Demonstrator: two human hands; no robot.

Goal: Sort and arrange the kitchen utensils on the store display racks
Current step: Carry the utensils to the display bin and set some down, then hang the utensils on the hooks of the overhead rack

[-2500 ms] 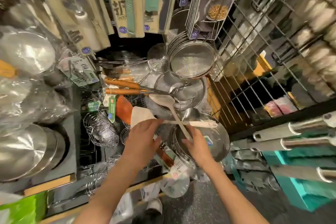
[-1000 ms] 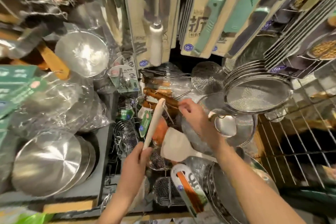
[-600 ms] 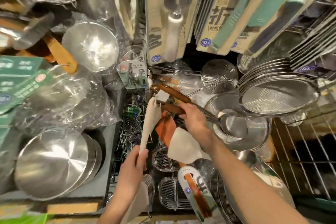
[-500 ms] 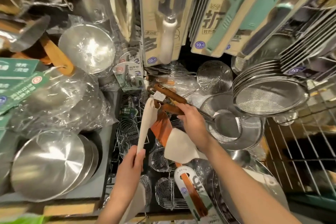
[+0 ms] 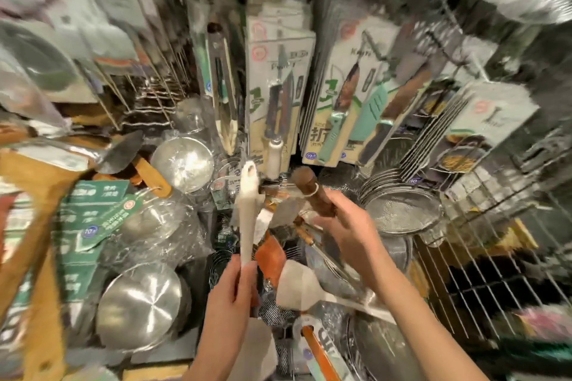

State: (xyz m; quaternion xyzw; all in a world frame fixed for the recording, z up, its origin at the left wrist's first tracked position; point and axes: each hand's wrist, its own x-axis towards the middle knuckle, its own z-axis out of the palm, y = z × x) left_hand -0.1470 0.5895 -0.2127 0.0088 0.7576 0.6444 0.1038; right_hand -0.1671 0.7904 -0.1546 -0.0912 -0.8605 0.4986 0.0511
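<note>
Wooden handle (image 5: 314,192) in right hand (image 5: 343,226)

Store aisle, dense display. Wire grid rack (image 5: 483,281) at right, dark gaps behind it. Carded packages (image 5: 280,96) hang in rows across top, edges motion-blurred. Grey shelf surface (image 5: 173,346) lower left under stacked steel pans (image 5: 139,309). Warm overhead light, glare on metal.

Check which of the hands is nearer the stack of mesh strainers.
Right. The right hand, gripping a dark wooden handle, sits just left of the mesh strainers. The left hand, holding a pale spatula handle, is lower and well further left.
</note>
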